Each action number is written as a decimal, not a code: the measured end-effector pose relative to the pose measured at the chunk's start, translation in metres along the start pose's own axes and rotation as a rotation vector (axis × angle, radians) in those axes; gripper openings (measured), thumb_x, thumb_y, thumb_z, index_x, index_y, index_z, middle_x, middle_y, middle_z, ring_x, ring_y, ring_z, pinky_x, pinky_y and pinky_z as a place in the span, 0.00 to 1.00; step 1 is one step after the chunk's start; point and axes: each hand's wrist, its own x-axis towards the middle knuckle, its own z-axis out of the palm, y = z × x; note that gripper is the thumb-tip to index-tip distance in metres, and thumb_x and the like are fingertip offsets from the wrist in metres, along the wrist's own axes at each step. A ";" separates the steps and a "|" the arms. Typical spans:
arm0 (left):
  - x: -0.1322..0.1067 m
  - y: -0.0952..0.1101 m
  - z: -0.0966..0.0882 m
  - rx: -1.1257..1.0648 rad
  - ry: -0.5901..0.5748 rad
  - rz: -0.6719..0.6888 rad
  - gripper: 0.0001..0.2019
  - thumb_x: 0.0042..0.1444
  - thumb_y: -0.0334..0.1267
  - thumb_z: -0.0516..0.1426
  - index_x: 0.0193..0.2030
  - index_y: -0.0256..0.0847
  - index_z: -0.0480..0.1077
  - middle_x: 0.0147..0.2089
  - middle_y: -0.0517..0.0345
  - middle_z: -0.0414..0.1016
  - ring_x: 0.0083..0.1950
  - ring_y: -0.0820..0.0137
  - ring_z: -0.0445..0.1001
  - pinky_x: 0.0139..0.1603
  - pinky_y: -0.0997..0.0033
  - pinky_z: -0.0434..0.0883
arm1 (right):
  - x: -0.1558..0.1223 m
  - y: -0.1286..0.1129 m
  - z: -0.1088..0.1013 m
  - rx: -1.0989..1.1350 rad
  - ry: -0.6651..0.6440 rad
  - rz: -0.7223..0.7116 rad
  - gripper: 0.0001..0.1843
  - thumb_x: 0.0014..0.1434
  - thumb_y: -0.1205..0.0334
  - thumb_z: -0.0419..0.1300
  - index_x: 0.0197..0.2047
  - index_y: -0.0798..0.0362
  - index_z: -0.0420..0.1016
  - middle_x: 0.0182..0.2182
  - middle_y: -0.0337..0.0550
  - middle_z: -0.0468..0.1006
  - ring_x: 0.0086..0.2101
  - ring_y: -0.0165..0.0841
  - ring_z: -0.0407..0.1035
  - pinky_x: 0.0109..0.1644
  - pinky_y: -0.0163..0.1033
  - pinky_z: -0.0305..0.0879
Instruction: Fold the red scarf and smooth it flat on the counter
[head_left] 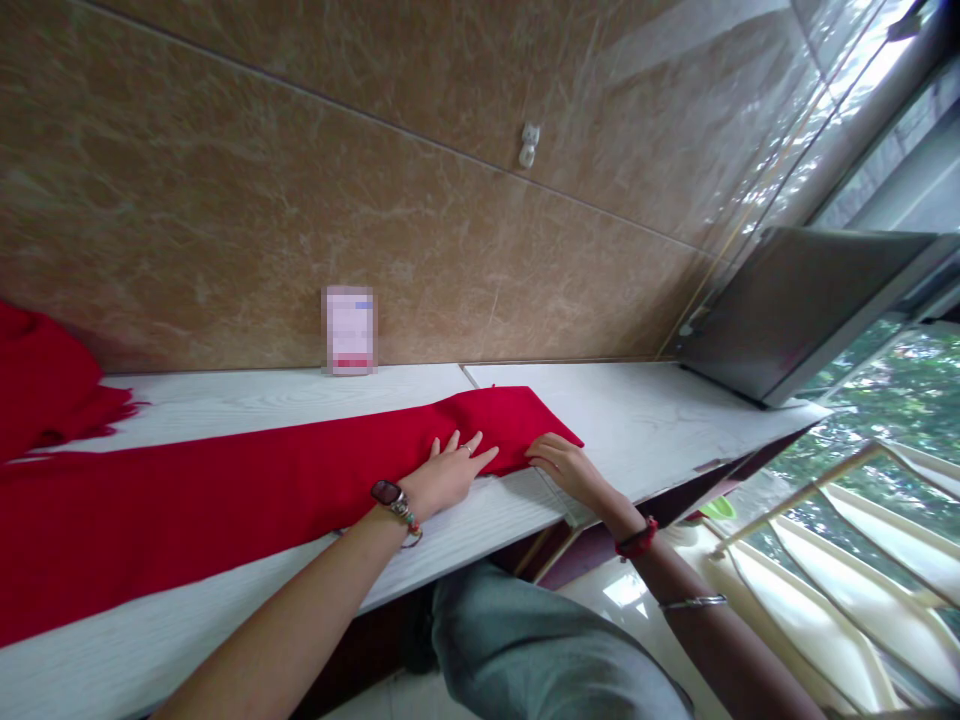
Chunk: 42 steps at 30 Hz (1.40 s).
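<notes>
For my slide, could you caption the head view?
Both hands, left hand and right hand, press flat on a red scarf on a white table.

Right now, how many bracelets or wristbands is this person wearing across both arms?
3. A beaded band with a dark face sits on the left wrist, a red bracelet on the right wrist, and a thin silver bangle farther up the right forearm. Undersides of the wrists are hidden.

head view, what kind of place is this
Probably an indoor workspace beside a window, perhaps in a home or small shop. A long white table stands against a brown tiled wall, with a window looking out on greenery. Both hands, left hand and right hand, rest flat on a red cloth.
</notes>
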 end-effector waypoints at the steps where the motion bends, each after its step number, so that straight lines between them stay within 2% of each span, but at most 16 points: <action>1: 0.000 0.001 -0.002 0.002 -0.014 -0.006 0.33 0.54 0.22 0.44 0.65 0.50 0.47 0.69 0.50 0.40 0.66 0.47 0.42 0.56 0.38 0.51 | 0.001 0.001 -0.002 0.023 -0.010 0.006 0.11 0.62 0.63 0.50 0.38 0.52 0.74 0.34 0.48 0.75 0.36 0.35 0.69 0.39 0.41 0.68; 4: 0.000 0.004 -0.006 0.004 0.002 0.028 0.26 0.59 0.31 0.45 0.64 0.44 0.49 0.69 0.46 0.39 0.67 0.47 0.39 0.57 0.38 0.49 | 0.007 0.001 -0.010 0.097 -0.020 0.000 0.11 0.61 0.60 0.51 0.37 0.52 0.75 0.34 0.47 0.76 0.37 0.35 0.70 0.41 0.41 0.68; 8: 0.000 0.001 -0.007 -0.050 0.015 0.040 0.22 0.63 0.44 0.41 0.63 0.50 0.52 0.69 0.51 0.39 0.67 0.49 0.39 0.58 0.38 0.47 | 0.031 0.000 -0.017 0.099 0.009 0.036 0.13 0.62 0.61 0.50 0.38 0.51 0.75 0.35 0.46 0.77 0.38 0.35 0.71 0.43 0.42 0.68; 11: 0.000 -0.003 -0.005 -0.068 -0.003 0.011 0.23 0.62 0.51 0.41 0.63 0.54 0.50 0.69 0.50 0.38 0.67 0.49 0.41 0.59 0.41 0.46 | 0.054 0.003 -0.005 0.024 -0.013 0.060 0.13 0.61 0.61 0.50 0.45 0.51 0.74 0.42 0.47 0.76 0.44 0.37 0.69 0.48 0.44 0.66; 13: -0.001 -0.004 -0.004 -0.051 -0.001 0.012 0.24 0.61 0.54 0.41 0.63 0.55 0.50 0.69 0.48 0.39 0.67 0.48 0.41 0.59 0.42 0.45 | 0.064 0.009 0.011 -0.039 -0.085 0.018 0.16 0.61 0.62 0.51 0.51 0.51 0.69 0.50 0.49 0.72 0.51 0.39 0.64 0.54 0.47 0.62; 16: -0.003 -0.003 -0.003 -0.029 -0.007 0.025 0.26 0.60 0.56 0.42 0.64 0.57 0.49 0.68 0.47 0.39 0.66 0.47 0.41 0.59 0.42 0.45 | 0.068 0.024 0.031 -0.087 -0.245 -0.085 0.20 0.61 0.63 0.50 0.57 0.49 0.63 0.57 0.47 0.64 0.58 0.38 0.54 0.59 0.50 0.55; 18: -0.004 -0.002 -0.003 -0.030 -0.011 0.029 0.26 0.59 0.57 0.42 0.64 0.58 0.48 0.69 0.47 0.39 0.66 0.47 0.43 0.59 0.42 0.44 | 0.064 0.037 0.036 -0.103 -0.309 -0.088 0.19 0.63 0.64 0.48 0.57 0.49 0.63 0.58 0.47 0.63 0.59 0.37 0.51 0.59 0.51 0.54; 22: -0.004 -0.002 -0.003 -0.036 -0.007 0.026 0.26 0.59 0.56 0.43 0.63 0.59 0.48 0.69 0.48 0.39 0.66 0.48 0.44 0.59 0.42 0.44 | 0.060 0.055 0.024 -0.154 -0.257 0.047 0.20 0.63 0.64 0.46 0.57 0.51 0.63 0.57 0.50 0.63 0.58 0.39 0.53 0.58 0.52 0.56; 24: -0.003 -0.002 -0.001 -0.035 0.007 0.028 0.26 0.59 0.57 0.43 0.63 0.59 0.49 0.69 0.49 0.39 0.66 0.48 0.44 0.59 0.42 0.44 | 0.066 0.052 0.018 -0.154 -0.207 0.060 0.21 0.63 0.62 0.47 0.59 0.51 0.60 0.58 0.51 0.61 0.58 0.40 0.53 0.59 0.53 0.55; 26: -0.002 -0.003 0.002 -0.032 0.026 0.034 0.26 0.58 0.57 0.43 0.63 0.59 0.50 0.68 0.49 0.41 0.66 0.47 0.43 0.59 0.42 0.44 | 0.076 0.040 0.020 -0.127 -0.193 0.007 0.23 0.63 0.60 0.47 0.62 0.49 0.55 0.60 0.48 0.58 0.59 0.40 0.50 0.59 0.53 0.54; 29: -0.001 -0.003 0.004 -0.032 0.036 0.031 0.26 0.58 0.57 0.43 0.63 0.59 0.50 0.68 0.50 0.43 0.66 0.46 0.43 0.59 0.43 0.45 | 0.091 0.025 0.037 -0.086 -0.280 -0.112 0.23 0.63 0.59 0.47 0.61 0.44 0.56 0.60 0.42 0.58 0.60 0.38 0.47 0.60 0.51 0.53; 32: -0.002 -0.002 0.004 -0.045 0.027 0.018 0.26 0.58 0.57 0.43 0.63 0.59 0.50 0.68 0.49 0.42 0.66 0.46 0.43 0.59 0.43 0.45 | 0.098 0.031 0.053 -0.091 -0.387 -0.130 0.22 0.64 0.60 0.44 0.61 0.43 0.56 0.61 0.40 0.57 0.61 0.36 0.47 0.60 0.51 0.52; 35: -0.003 -0.002 0.004 -0.058 0.026 0.019 0.26 0.58 0.56 0.43 0.63 0.59 0.50 0.69 0.49 0.40 0.66 0.47 0.43 0.59 0.42 0.44 | 0.099 0.059 0.055 -0.113 -0.423 -0.047 0.22 0.65 0.61 0.40 0.62 0.45 0.54 0.62 0.41 0.55 0.61 0.34 0.45 0.61 0.51 0.51; 38: -0.004 -0.001 0.002 -0.072 0.016 0.014 0.26 0.58 0.56 0.44 0.63 0.59 0.49 0.69 0.49 0.39 0.66 0.47 0.42 0.59 0.42 0.45 | 0.097 0.089 0.046 -0.151 -0.433 0.177 0.22 0.65 0.60 0.40 0.61 0.48 0.56 0.61 0.45 0.57 0.61 0.34 0.46 0.61 0.50 0.49; 40: -0.005 0.000 0.001 -0.076 0.005 0.006 0.26 0.59 0.55 0.44 0.63 0.59 0.48 0.69 0.49 0.39 0.66 0.47 0.42 0.59 0.42 0.45 | 0.095 0.102 0.040 -0.194 -0.412 0.366 0.23 0.65 0.58 0.40 0.61 0.51 0.57 0.61 0.50 0.57 0.60 0.39 0.47 0.61 0.55 0.47; 42: -0.006 0.001 -0.001 -0.075 -0.004 -0.003 0.26 0.59 0.55 0.44 0.63 0.59 0.49 0.69 0.48 0.39 0.66 0.46 0.41 0.59 0.43 0.45 | 0.095 0.103 0.037 -0.226 -0.358 0.476 0.25 0.65 0.57 0.40 0.62 0.55 0.54 0.61 0.56 0.53 0.61 0.44 0.45 0.59 0.62 0.45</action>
